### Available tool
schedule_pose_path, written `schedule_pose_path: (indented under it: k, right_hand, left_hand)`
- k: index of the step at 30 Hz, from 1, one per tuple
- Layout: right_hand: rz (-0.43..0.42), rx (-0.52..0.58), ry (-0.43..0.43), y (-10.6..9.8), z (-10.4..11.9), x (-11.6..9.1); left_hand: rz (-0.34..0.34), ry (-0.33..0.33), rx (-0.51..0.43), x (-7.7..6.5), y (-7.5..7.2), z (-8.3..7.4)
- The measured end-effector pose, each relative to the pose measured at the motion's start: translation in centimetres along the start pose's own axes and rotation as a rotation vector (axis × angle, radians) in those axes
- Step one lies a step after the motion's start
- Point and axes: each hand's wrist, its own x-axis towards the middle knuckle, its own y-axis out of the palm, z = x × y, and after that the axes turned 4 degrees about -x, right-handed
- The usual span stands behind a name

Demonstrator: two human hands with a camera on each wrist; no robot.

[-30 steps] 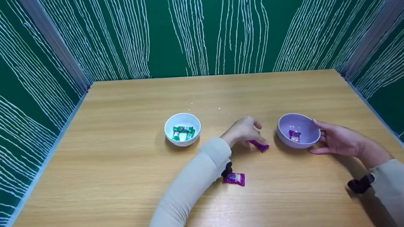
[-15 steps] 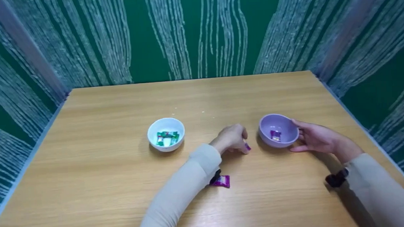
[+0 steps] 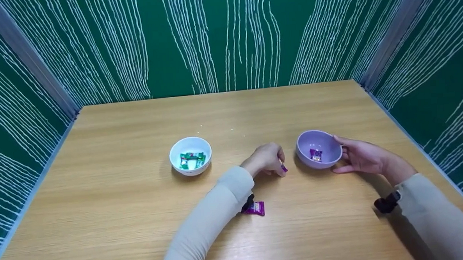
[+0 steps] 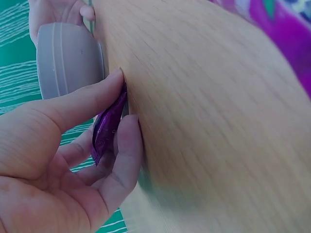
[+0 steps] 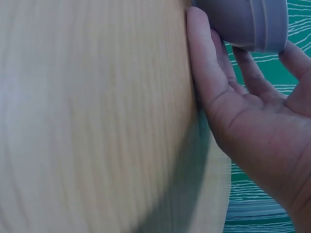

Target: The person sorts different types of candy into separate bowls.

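My left hand (image 3: 264,158) is low over the middle of the table and pinches a purple-wrapped candy (image 4: 108,127) between thumb and fingers. Only a small end of that candy shows in the head view. To the right stands a purple bowl (image 3: 325,144) with one purple candy (image 3: 316,155) inside. My right hand (image 3: 364,156) holds this bowl at its right side, thumb at the rim and fingers against the wall. Another purple candy (image 3: 257,208) lies on the table by the left wrist, partly covered by a black wrist strap (image 3: 247,203).
A white bowl (image 3: 191,172) holding several green-wrapped candies (image 3: 193,157) stands left of the left hand. Small white specks (image 3: 232,129) dot the wooden table (image 3: 111,162) farther back. Green, white-streaked panels (image 3: 173,50) rise behind and at both sides.
The left hand has drawn the candy in between its fingers, so less of it shows. The head view has shifted, moving everything left in the picture. The right hand stays at the purple bowl.
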Motion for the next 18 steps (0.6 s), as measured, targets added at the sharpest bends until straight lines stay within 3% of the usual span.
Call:
schedule_pose_path:
  k: [6,13,18]
  right_hand:
    - [0.007,0.004,0.007,-0.09,-0.05,-0.03]
    - [0.0,-0.024,0.001,0.0,0.15,0.01]
    - [-0.005,-0.019,0.008,0.06,0.3,0.02]
  left_hand:
    - [0.001,-0.007,-0.033,0.22,0.09,0.16]
    - [0.015,0.054,-0.017,0.4,-0.23,0.47]
    - [0.052,0.032,-0.136,0.37,-0.81,0.72]
